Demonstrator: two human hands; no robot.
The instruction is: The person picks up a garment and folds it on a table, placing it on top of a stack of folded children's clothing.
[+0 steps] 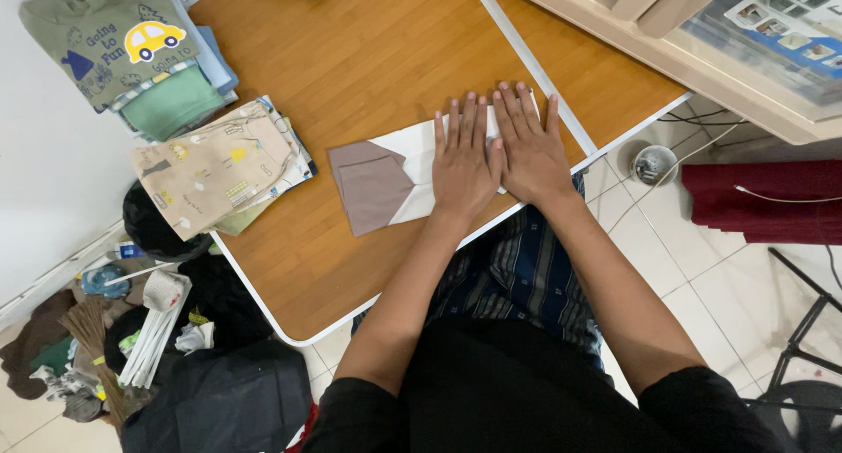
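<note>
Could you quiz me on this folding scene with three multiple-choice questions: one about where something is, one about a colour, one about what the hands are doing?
1. Where are the stacks of folded clothes?
A. at the table's far left side
B. on the floor tiles
C. on the person's lap

2. What colours is the folded garment under the hands?
A. red and black
B. white and brown-grey
C. all green

3. How are the left hand and right hand?
A. clenched in fists
B. lifted off the table
C. flat, side by side on the garment

Answers: 1 A, they sit by the wooden table's left edge; 2 B, both tones show; 3 C, palms down, fingers extended.
</note>
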